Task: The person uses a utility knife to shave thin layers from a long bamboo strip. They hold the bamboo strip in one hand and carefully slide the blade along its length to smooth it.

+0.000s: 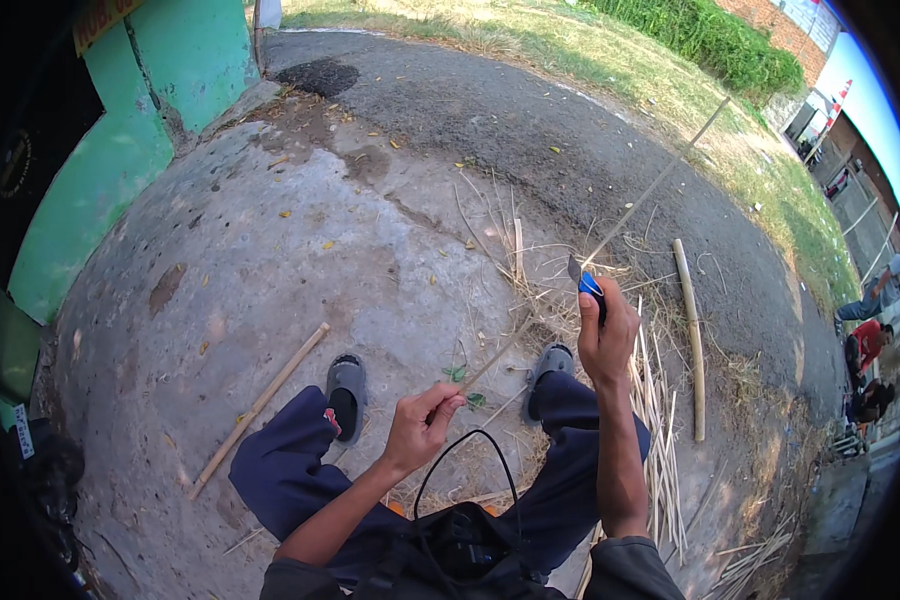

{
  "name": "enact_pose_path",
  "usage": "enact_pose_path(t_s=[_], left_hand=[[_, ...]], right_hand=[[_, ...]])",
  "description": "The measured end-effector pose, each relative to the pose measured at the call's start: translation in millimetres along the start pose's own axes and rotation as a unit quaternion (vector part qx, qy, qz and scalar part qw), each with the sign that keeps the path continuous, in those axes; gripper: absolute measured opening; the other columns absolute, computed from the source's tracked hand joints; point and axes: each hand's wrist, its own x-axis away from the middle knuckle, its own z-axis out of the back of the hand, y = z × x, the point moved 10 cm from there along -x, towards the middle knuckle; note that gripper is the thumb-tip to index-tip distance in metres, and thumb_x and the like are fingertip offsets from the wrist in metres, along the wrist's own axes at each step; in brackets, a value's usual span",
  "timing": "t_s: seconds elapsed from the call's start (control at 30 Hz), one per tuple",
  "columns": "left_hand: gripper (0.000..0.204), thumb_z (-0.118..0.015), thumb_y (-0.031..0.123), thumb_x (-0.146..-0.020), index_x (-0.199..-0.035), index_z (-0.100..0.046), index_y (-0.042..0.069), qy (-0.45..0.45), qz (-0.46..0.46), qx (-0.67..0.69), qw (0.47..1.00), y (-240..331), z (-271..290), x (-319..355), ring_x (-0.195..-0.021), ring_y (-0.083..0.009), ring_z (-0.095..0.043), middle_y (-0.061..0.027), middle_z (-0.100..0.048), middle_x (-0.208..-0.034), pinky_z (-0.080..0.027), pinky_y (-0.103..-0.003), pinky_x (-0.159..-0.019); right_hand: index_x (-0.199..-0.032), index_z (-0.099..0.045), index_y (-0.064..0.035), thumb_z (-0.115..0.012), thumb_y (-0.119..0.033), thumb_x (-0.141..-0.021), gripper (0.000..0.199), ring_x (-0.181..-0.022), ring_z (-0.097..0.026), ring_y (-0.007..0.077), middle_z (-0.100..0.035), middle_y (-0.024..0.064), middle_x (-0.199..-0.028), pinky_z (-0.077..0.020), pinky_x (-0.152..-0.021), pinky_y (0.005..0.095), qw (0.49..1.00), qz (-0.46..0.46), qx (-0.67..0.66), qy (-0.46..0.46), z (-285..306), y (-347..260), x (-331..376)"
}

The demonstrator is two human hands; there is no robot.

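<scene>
Head view: left hand (420, 428) pinching thin stick (630, 213), right hand (610, 338) gripping blue-handled knife (590, 288).

Counts: hands (425, 425), 2. Knife (592, 292), 1. Long thin strip (630, 213), raised, 1. Thick sticks (691, 340) lying flat, 2. Shoes (348, 372), 2. Cord loop (515, 490), 1. Loose strips (658, 440), many; overlapping, exact number unreadable. People (873, 343) at right edge, at least 2; small, partly hidden.

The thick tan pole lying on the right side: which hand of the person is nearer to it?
Right. The right hand, holding a blue-handled knife, is just left of the pole; the left hand, gripping a thin strip, is farther left.
</scene>
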Motion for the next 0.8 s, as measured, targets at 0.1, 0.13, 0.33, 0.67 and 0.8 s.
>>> enact_pose_path(t_s=[0.1, 0.13, 0.33, 0.67, 0.8], left_hand=[[0.009, -0.069, 0.012, -0.106, -0.105, -0.071, 0.004, -0.012, -0.013, -0.020, 1.000, -8, 1, 7, -0.053, -0.0117, -0.047, -0.0062, -0.058, -0.066, -0.037, -0.032, -0.052], [0.009, -0.069, 0.012, -0.106, -0.105, -0.071, 0.004, -0.015, -0.017, -0.019, 1.000, -11, 2, 9, -0.053, -0.0117, -0.047, -0.0062, -0.058, -0.066, -0.037, -0.032, -0.052], [0.009, -0.069, 0.012, -0.106, -0.105, -0.072, 0.004, 0.000, -0.027, -0.028, 0.999, -26, 19, 17, -0.053, -0.0136, -0.050, -0.0071, -0.059, -0.067, -0.039, -0.032, -0.053], [0.008, -0.072, 0.011, -0.103, -0.103, -0.073, 0.003, -0.016, -0.009, -0.049, 0.999, -76, 45, 51, -0.056, -0.0150, -0.055, -0.0083, -0.060, -0.068, -0.042, -0.032, -0.055], [0.007, -0.072, 0.009, -0.102, -0.101, -0.073, 0.002, -0.017, 0.015, -0.068, 0.997, -118, 65, 78, -0.057, -0.0155, -0.056, -0.0089, -0.061, -0.069, -0.042, -0.032, -0.056]], right_hand=[[-0.108, -0.067, -0.0024, -0.069, -0.026, -0.106, 0.023, -0.062, -0.067, 0.0303, -0.068, 0.0136, -0.079, -0.0498, -0.058, 0.0392, 0.999, -0.023, 0.030, 0.018, 13, 14, -6], [-0.108, -0.067, -0.0024, -0.069, -0.026, -0.106, 0.023, -0.062, -0.067, 0.0303, -0.068, 0.0136, -0.079, -0.0498, -0.058, 0.0392, 0.999, -0.024, 0.033, 0.022, 14, 15, -5], [-0.109, -0.067, -0.0039, -0.071, -0.027, -0.105, 0.024, -0.064, -0.068, 0.0333, -0.069, 0.0148, -0.081, -0.0505, -0.059, 0.0411, 0.998, -0.008, 0.059, 0.019, 14, 25, -3], [-0.109, -0.068, -0.0018, -0.067, -0.029, -0.107, 0.027, -0.062, -0.066, 0.0297, -0.068, 0.0170, -0.081, -0.0514, -0.061, 0.0380, 0.995, -0.019, 0.086, 0.047, 20, 32, -10], [-0.106, -0.067, -0.0015, -0.063, -0.026, -0.110, 0.026, -0.061, -0.059, 0.0278, -0.062, 0.0149, -0.074, -0.0448, -0.059, 0.0399, 0.986, -0.061, 0.103, 0.114, 50, 59, -17]])
